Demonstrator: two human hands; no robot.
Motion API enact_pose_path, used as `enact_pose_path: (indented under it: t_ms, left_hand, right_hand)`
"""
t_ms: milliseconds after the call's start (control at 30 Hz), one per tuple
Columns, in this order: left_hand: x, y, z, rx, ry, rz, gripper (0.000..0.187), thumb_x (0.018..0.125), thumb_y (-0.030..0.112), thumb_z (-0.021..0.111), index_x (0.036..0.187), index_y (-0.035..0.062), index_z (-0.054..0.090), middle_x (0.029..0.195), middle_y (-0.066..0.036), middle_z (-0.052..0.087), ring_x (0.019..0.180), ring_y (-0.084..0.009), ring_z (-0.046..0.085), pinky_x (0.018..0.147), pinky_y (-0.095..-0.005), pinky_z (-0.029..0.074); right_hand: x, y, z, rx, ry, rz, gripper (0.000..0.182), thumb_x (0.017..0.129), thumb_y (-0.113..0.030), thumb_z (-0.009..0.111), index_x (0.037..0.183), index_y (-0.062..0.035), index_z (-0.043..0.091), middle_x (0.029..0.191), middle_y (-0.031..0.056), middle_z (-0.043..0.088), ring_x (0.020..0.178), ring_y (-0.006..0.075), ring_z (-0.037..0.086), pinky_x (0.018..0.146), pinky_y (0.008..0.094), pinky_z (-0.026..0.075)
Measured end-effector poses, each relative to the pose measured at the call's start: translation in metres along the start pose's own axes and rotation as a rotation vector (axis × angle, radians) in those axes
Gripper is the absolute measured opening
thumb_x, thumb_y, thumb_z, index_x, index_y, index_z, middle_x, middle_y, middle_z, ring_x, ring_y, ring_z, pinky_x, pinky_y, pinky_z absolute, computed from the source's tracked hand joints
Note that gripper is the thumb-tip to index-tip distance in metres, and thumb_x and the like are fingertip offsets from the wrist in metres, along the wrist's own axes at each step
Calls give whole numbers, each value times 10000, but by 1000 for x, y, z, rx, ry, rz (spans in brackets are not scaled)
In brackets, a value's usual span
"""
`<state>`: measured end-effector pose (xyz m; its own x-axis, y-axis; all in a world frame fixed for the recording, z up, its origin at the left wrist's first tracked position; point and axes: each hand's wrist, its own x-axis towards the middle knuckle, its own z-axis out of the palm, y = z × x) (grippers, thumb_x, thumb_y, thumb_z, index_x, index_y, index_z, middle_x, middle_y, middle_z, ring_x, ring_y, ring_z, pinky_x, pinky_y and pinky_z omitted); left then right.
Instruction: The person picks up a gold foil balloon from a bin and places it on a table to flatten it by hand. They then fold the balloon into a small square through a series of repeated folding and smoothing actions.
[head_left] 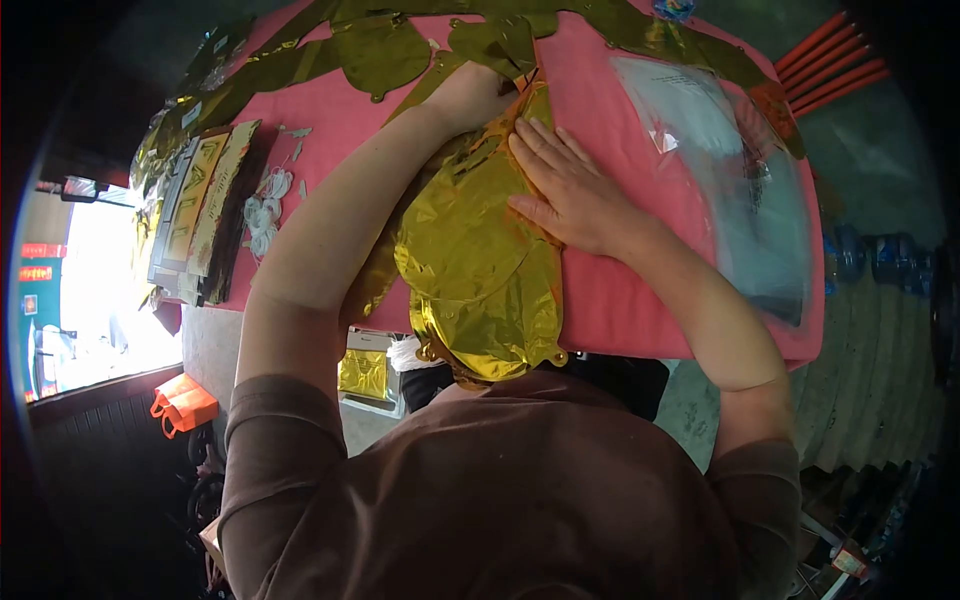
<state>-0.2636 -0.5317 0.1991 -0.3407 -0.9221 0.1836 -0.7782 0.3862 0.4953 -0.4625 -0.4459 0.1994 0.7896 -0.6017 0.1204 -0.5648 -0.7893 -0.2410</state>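
Note:
A flat, wrinkled gold foil balloon [475, 255] lies lengthwise before me, its near end with small round tabs hanging over the table edge by my chest. At its narrow far end, my left hand [478, 97] is curled closed on the foil. Its fingertips are mostly hidden. My right hand [572, 192] rests flat on the balloon's right edge, fingers stretched out and thumb apart. More flat gold foil pieces [385, 58] lie just beyond my left hand.
The table has a pink cloth [640, 290]. Printed cards or packets [205, 205] and white string [263, 212] lie at left. Clear plastic bags [745, 200] cover the right side. Red tubes [835, 65] stick out at far right. An orange bag [184, 403] sits below left.

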Motion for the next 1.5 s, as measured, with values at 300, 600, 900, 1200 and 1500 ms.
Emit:
enact_pose_path:
  t_ms: [300, 600, 900, 1200, 1500]
  left_hand:
    - [23, -56, -48, -474, 521, -265, 253, 826, 142, 545, 1033, 34, 643, 927, -128, 669, 886, -251, 640, 795, -348, 488]
    - [33, -14, -7, 5, 169, 328, 263, 883, 221, 499, 1054, 60, 620, 1018, -124, 627, 966, -301, 575, 860, -390, 451]
    - [47, -18, 8, -15, 66, 145, 325, 835, 337, 558, 1033, 90, 632, 1048, -95, 607, 1027, -286, 558, 878, -412, 446]
    - [39, -26, 22, 88, 249, 298, 295, 811, 300, 605, 1031, 105, 633, 1074, -80, 572, 1032, -291, 532, 890, -451, 414]
    - [36, -22, 21, 99, 264, 312, 320, 813, 300, 605, 1066, 105, 610, 1063, -106, 578, 1010, -314, 545, 868, -440, 434]
  right_hand:
    - [-1, -2, -1, -68, 7, -19, 672, 947, -414, 391, 1410, 38, 209, 1488, 204, 175, 1397, 301, 136, 1139, 414, 108]
    - [0, -1, 1, -71, 6, -23, 674, 939, -411, 405, 1403, 42, 222, 1481, 206, 191, 1394, 305, 141, 1140, 414, 102]
    - [0, -2, -1, -64, -9, -27, 667, 937, -404, 410, 1398, 45, 234, 1480, 203, 197, 1392, 302, 152, 1142, 413, 93]
    - [9, 9, -14, 239, -5, -49, 614, 946, -372, 414, 1385, 36, 283, 1466, 212, 236, 1393, 307, 159, 1140, 419, 80]
    - [9, -1, 5, -50, -4, -58, 661, 937, -390, 419, 1405, 35, 226, 1486, 203, 182, 1398, 301, 136, 1142, 406, 87]
